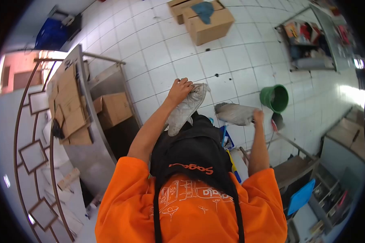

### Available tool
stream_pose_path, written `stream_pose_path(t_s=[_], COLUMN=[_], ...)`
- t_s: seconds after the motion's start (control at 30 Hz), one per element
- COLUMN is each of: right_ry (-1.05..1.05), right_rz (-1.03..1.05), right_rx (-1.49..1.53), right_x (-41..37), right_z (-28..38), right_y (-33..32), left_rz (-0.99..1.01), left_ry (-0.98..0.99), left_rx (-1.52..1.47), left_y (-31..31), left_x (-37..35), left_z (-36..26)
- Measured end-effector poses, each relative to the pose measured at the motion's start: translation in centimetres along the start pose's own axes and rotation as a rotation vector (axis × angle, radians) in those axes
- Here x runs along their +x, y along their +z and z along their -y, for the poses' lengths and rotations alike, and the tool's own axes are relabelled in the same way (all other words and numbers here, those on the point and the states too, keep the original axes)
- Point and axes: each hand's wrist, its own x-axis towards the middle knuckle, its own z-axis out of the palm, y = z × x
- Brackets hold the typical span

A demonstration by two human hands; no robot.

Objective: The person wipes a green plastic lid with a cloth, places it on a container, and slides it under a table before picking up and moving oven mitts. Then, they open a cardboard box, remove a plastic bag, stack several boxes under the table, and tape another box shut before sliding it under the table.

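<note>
My left hand [180,91] is closed on the upper end of a pale, quilted, mitt-shaped cloth [183,113], which hangs down in front of my black apron [190,148]. Out to the other side, my right hand [257,116] grips one end of a greyish cloth [236,114]. That cloth stretches sideways toward the middle, and its far end is dark and looks dirty. The two cloths are apart from each other. Slight blur hides the exact finger positions of my right hand.
A green bucket [274,99] stands on the white tiled floor [158,52] beyond my right hand. Cardboard boxes [209,26] sit ahead, one with a blue cloth on top. A metal table [105,139] with flattened cardboard is at left; a crate of items [308,36] is at upper right.
</note>
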Motion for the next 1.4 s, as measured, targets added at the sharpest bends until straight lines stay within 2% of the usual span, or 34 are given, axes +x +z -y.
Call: stream_pose_path(t_s=[0.03,0.1,0.13,0.17,0.2,0.23,0.3,0.33,0.4,0.43,0.47,0.5,0.53,0.57,0.6,0.67,0.7,0.77,0.8,0.87,0.9,0.97,1.0,1.07,1.1,1.13,1.17,1.23,1.27,1.3,1.37,1.4], right_ry=[-0.276,-0.663,-0.7,-0.548,-0.652,-0.677,-0.68,-0.729,-0.939,-1.008,-0.699,-0.43,-0.297,-0.306,-0.299,0.157,0.163,0.145,0.163,-0.302,-0.281,-0.468,-0.654,-0.911,-0.832,-0.846,-0.86,-0.858,-0.853,-0.85,-0.792,-0.768], right_rz=[-0.123,-0.213,-0.284,-0.366,-0.464,-0.413,-0.4,-0.359,-0.128,-0.039,0.397,0.821,1.047,1.154,1.19,1.376,1.376,1.569,1.568,1.421,1.41,1.132,1.123,1.134,1.145,1.139,1.124,1.04,1.024,1.014,1.098,1.091], right_rx=[-0.341,-0.459,-0.622,-0.61,-0.61,-0.736,-0.743,-0.767,-0.62,-0.545,-0.251,-0.095,0.043,0.023,0.006,0.199,0.164,0.13,0.105,-0.322,-0.324,-0.535,-0.67,-0.65,-0.719,-0.738,-0.793,-0.914,-0.9,-0.862,-0.656,-0.653], right_x=[2.9,3.8,7.3,4.6,7.0,10.2,7.6,7.5,6.8,2.4,-6.5,-10.5,-18.1,-21.1,-22.9,-28.0,-30.7,-35.1,-36.1,-36.5,-36.8,-36.3,-34.4,-31.1,-32.0,-32.2,-31.4,-31.7,-31.4,-31.6,-30.5,-30.7], right_z=[-1.7,-2.1,-3.8,-0.3,-1.6,-2.5,2.5,3.9,6.7,9.4,14.1,16.0,18.4,18.1,17.8,17.5,16.3,13.4,11.0,5.2,2.2,-3.4,-6.2,-12.1,-12.2,-13.4,-14.8,-17.0,-18.0,-19.3,-21.7,-22.8], right_y=[-1.3,-3.2,-3.5,-3.7,-3.5,-3.3,-1.0,1.2,7.6,12.0,15.2,19.4,21.8,25.3,27.3,28.1,29.1,31.5,33.0,36.1,37.1,39.2,40.2,42.0,41.8,43.2,44.0,45.9,46.9,48.3,49.8,50.9], left_rz=[0.003,0.25,0.247,0.366,0.484,0.484,0.054,-0.025,-0.149,-0.118,-0.113,-0.111,0.072,0.261,0.263,0.292,0.289,0.395,0.404,0.419,0.433,0.268,0.22,0.238,-0.083,-0.467,-0.757,-1.544,-1.985,-2.266,-2.215,-2.178], left_ry=[-0.047,-0.201,-0.263,-0.415,-0.569,-0.635,-0.879,-0.924,-0.996,-1.037,-1.037,-1.035,-1.002,-0.952,-1.004,-1.178,-1.202,-1.248,-1.265,-1.325,-1.315,-1.428,-1.453,-1.518,-1.71,-1.876,-2.357,-2.415,-2.448,-2.561,-2.659,-2.69], left_rx=[0.011,0.14,0.149,0.09,0.014,0.004,-0.175,-0.206,-0.274,-0.24,-0.249,-0.263,-0.137,-0.023,-0.041,-0.085,-0.11,-0.005,-0.027,-0.119,-0.136,-0.197,-0.232,-1.443,-1.465,-1.455,-1.441,-1.785,-1.866,-1.676,-1.81,-1.801], left_y=[-0.4,-1.3,-1.2,-0.3,0.3,0.9,2.9,2.7,1.3,2.3,3.2,3.8,4.5,4.6,3.9,2.2,1.6,1.3,1.9,4.2,5.9,9.5,11.2,13.1,17.5,22.1,22.2,30.7,33.8,32.9,32.4,33.4], left_x=[-1.5,-5.2,-6.9,-9.1,-11.3,-12.8,-14.2,-14.3,-13.7,-13.7,-13.6,-13.3,-12.6,-12.7,-14.8,-19.5,-21.9,-26.6,-28.6,-32.1,-34.1,-38.5,-41.0,-49.8,-55.6,-60.7,-63.3,-77.1,-82.7,-84.2,-87.0,-88.8], left_z=[0.7,2.0,2.6,3.1,3.1,3.0,2.2,1.6,-0.3,-1.3,-2.4,-4.0,-5.6,-6.8,-7.0,-7.5,-8.1,-10.0,-11.1,-13.1,-14.8,-16.5,-16.7,-14.5,-16.0,-17.1,-16.4,-18.8,-19.3,-17.9,-16.6,-16.8])
